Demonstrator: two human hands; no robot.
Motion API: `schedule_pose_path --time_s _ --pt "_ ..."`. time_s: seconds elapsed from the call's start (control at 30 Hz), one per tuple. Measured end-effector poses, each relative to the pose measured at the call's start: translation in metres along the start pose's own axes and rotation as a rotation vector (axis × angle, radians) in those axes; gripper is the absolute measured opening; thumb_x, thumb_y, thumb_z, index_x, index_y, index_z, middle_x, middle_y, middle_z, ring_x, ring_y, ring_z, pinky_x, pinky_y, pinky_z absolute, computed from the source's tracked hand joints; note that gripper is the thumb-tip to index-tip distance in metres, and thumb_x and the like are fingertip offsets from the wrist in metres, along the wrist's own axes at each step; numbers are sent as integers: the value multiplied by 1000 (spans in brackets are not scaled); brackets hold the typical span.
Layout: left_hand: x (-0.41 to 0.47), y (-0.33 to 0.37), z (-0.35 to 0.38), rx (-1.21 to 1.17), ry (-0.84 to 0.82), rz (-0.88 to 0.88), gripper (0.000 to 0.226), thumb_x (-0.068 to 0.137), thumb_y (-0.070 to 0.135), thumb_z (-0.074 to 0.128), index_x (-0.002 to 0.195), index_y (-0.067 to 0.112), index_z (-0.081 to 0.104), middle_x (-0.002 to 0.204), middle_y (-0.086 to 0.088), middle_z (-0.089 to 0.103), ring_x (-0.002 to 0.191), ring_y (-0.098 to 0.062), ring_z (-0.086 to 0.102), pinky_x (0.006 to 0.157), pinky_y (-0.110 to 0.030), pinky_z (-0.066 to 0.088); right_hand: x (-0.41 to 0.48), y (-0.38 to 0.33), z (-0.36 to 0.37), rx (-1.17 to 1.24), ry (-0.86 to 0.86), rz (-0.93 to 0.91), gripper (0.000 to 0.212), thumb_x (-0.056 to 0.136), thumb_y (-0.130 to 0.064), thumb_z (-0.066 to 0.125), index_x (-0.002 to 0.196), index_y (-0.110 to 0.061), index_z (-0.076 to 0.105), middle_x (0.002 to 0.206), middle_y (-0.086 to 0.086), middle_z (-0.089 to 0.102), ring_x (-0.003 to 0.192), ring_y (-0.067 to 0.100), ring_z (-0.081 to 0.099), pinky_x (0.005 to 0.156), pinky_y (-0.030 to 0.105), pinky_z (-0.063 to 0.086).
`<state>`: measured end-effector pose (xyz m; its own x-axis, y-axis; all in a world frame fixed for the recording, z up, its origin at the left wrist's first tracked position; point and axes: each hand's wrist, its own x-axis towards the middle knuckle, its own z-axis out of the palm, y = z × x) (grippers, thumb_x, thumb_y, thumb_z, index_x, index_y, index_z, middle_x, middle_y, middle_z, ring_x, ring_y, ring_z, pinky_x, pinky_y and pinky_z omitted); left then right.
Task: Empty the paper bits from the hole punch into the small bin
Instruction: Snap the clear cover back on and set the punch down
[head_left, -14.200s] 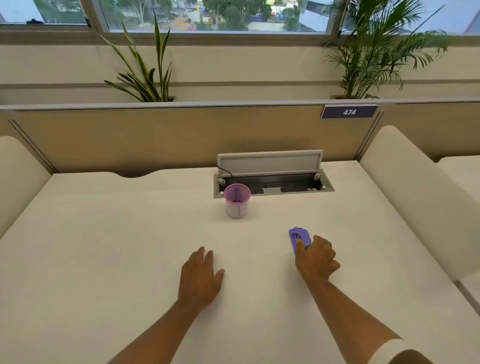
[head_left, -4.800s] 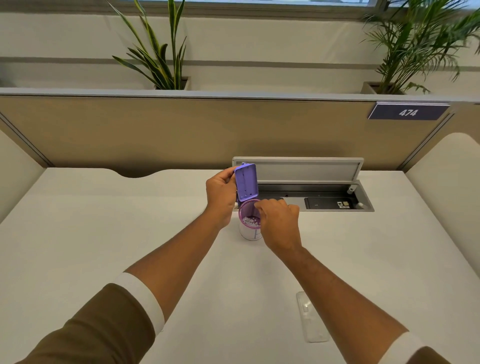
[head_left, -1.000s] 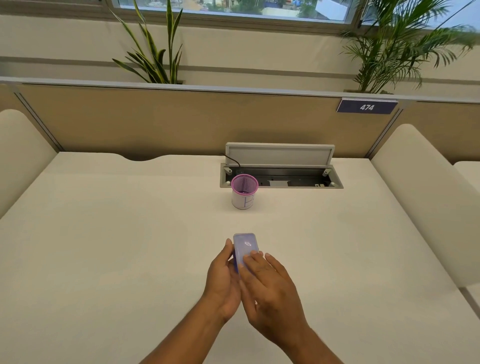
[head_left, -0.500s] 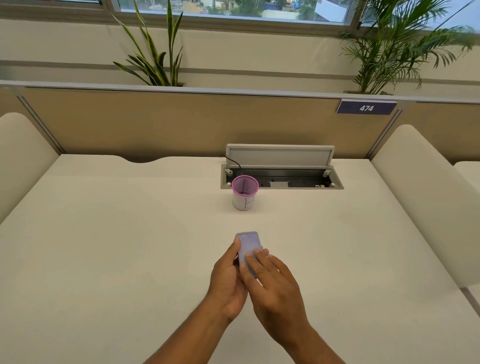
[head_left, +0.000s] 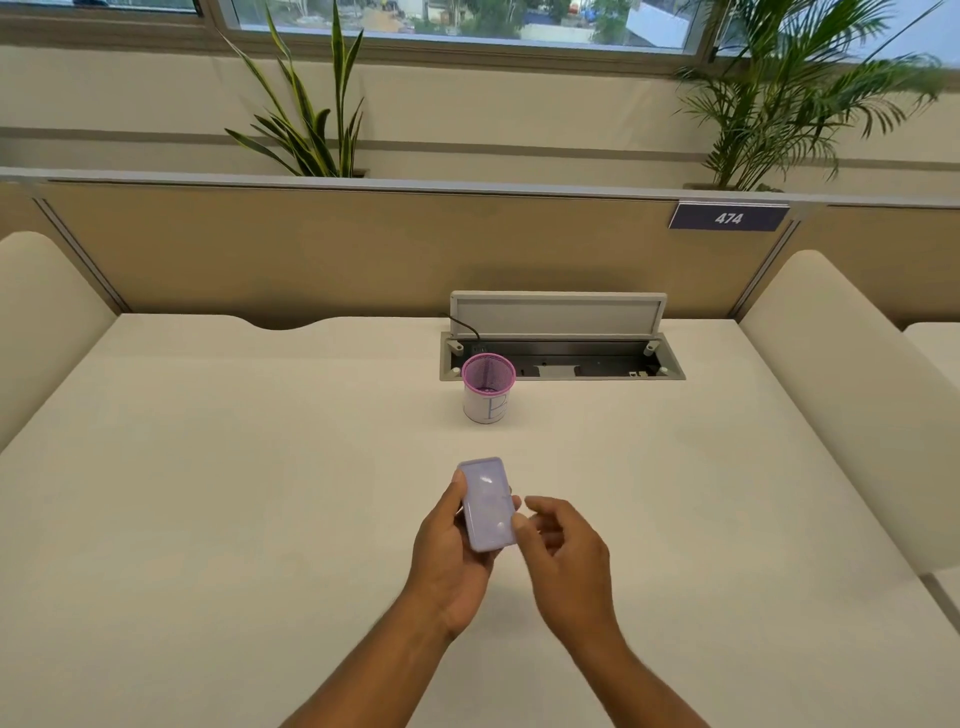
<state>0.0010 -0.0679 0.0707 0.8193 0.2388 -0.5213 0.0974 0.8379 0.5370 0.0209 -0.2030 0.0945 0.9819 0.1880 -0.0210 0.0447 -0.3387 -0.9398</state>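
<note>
The left hand (head_left: 451, 556) has the purple hole punch (head_left: 487, 503) clamped between thumb on one side and fingers wrapped round the other, flat face tilted up toward the camera and lifted clear of the desk (head_left: 208, 493). That grip looks chosen to keep the thing steady and in plain view, perhaps so its underside can be checked or closed. The right hand (head_left: 563, 553) sits just beside it, fingers loosely curled and parted, gripping nothing; whether a fingertip brushes the punch's edge is hard to tell.

The small bin (head_left: 488, 387), pink-rimmed with a white body, stands upright farther up the desk, well apart from both hands, right in front of the open cable tray (head_left: 561, 358). Its contents are too dim to make out from here.

Nothing lies between the hands and the bin; the path is bare desktop. The raised tray lid (head_left: 558, 314) and a black cable (head_left: 465, 327) sit just behind the bin, so a reach past it would meet those. Two potted plants (head_left: 306, 114) and a plaque reading 474 (head_left: 728, 217) stay well out of the way.
</note>
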Motion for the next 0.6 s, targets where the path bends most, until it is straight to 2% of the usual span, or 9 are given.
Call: schedule_pose_path --time_s 0.07,0.13,0.37,0.47,0.6 --pt "1 1 0 16 -5 10 43 107 43 50 131 13 70 113 -17 80 98 -28 79 78 -39 66 5 -5 -3 192 -120 233 13 95 -25 68 84 -25 75 80 -1 77 66 13 67 66 29 57" --pt "0 1 0 17 -6 6 44 107 44 49 132 14 69 113 -16 80 98 -27 79 79 -39 66 7 -8 -6 261 -175 299 16 95 -21 67 83 -16 75 77 5 76 62 16 65 64 29 58" --pt "-1 -1 1 -5 -12 10 46 106 43 50 135 12 67 114 -16 79 99 -28 77 78 -40 66 9 -7 -5 175 -160 257 14 94 -18 69 82 -13 75 68 0 73 58 11 61 59 21 54" --pt "-2 -2 1 0 -12 10 48 105 42 51 138 10 66 120 -18 75 104 -30 74 79 -40 66 10 -3 -5 141 -157 273 16 95 -19 69 81 -12 76 62 -3 69 55 9 58 58 21 53" --pt "-2 -3 0 7 -12 9 48 105 42 51 138 10 65 121 -19 74 103 -31 74 79 -40 66 12 -1 -8 157 -180 277 15 94 -19 71 82 -11 76 64 -1 71 57 10 60 59 23 55"
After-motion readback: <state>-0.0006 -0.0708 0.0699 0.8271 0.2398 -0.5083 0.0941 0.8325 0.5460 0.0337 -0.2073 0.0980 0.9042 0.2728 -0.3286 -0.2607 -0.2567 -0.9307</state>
